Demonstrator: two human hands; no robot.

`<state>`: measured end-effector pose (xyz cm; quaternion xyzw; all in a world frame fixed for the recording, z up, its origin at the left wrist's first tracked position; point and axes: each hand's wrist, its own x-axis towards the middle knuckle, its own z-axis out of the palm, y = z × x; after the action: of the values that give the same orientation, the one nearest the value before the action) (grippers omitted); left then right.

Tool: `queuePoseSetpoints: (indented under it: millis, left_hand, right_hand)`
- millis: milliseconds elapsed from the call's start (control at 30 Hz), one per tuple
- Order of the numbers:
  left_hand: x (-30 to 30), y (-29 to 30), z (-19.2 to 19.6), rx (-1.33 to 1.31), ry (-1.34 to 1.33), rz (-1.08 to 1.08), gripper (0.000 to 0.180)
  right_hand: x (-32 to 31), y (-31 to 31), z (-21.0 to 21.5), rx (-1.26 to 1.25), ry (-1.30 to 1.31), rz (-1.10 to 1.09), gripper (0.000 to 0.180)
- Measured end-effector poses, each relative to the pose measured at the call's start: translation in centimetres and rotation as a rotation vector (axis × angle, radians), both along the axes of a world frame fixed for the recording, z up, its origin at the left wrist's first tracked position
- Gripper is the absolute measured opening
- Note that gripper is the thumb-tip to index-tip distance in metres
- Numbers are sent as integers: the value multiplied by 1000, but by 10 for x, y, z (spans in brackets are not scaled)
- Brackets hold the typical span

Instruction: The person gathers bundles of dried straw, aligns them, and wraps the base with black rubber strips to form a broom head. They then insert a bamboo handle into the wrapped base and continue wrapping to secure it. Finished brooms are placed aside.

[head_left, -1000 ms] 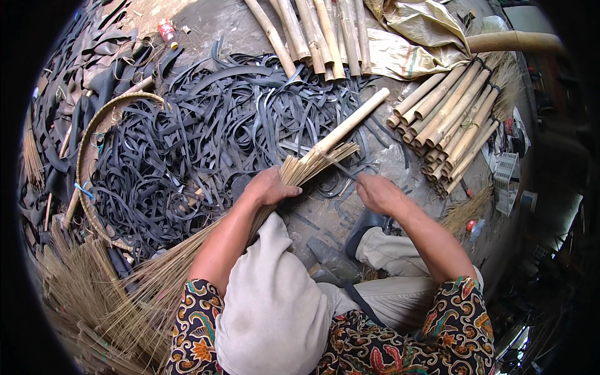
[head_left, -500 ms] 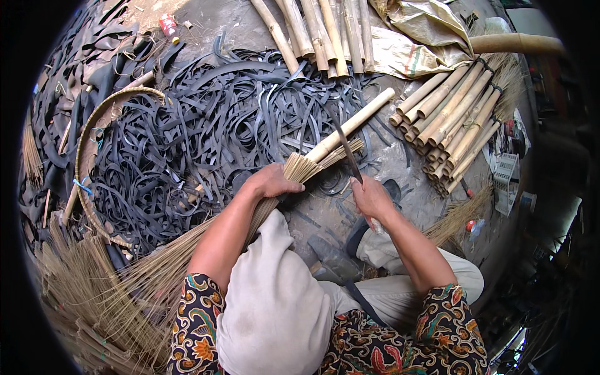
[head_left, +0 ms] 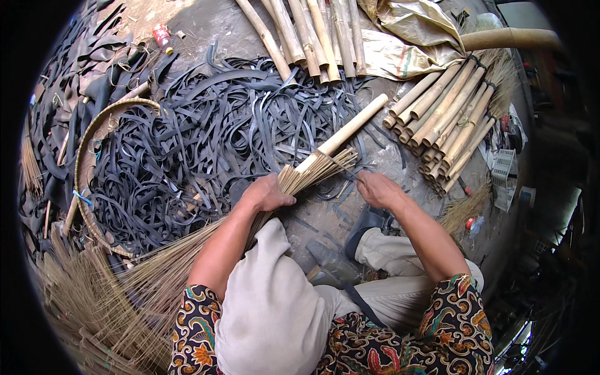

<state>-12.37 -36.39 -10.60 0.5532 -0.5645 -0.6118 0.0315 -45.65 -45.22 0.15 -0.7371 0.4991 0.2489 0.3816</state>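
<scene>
My left hand point(head_left: 267, 192) is closed round a bundle of thin, stiff broom bristles point(head_left: 300, 180), whose long ends fan out toward the lower left. A pale bamboo handle point(head_left: 350, 128) sticks out of the bundle's cut end, pointing to the upper right. My right hand point(head_left: 378, 189) is closed just right of that end. It grips a narrow dark rubber strip point(head_left: 342, 165), which runs across the bristle ends to the bamboo. Where the strip's far end lies is hard to make out.
A big heap of black rubber strips point(head_left: 237, 119) lies beyond my left hand, beside a woven basket rim point(head_left: 80, 162). Bamboo poles point(head_left: 312, 37) lie at the back, with a bundle of cut bamboo point(head_left: 450, 119) on the right. More bristles point(head_left: 81, 294) spread at lower left.
The dark strip stood up above the bamboo and now lies lower, across the bristle ends. My right hand has shifted slightly and turned. My left hand keeps its hold.
</scene>
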Motion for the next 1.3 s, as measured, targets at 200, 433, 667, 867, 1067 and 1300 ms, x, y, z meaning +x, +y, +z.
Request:
queuePoseSetpoints:
  millis: [200, 433, 667, 867, 1067, 1300]
  left_hand:
    - [-5, 2, -5, -59, -7, 56, 64]
    - [-8, -8, -2, 34, -30, 23, 62]
    - [-15, -9, 44, 41, -383, -12, 89]
    - [-5, -5, 20, 42, -118, 65, 75]
    - [-10, -3, 2, 23, -39, 116, 75]
    - [-12, -9, 10, 35, -58, 73, 74]
  right_hand:
    - [16, 7, 8, 30, -19, -727, 31]
    - [32, 45, -4, -105, -72, -321, 35]
    - [47, 51, 3, 61, -45, -155, 40]
    - [9, 7, -7, -137, 42, -562, 41]
    - [8, 17, 5, -6, 31, -492, 35]
    - [27, 47, 5, 18, 8, -130, 33]
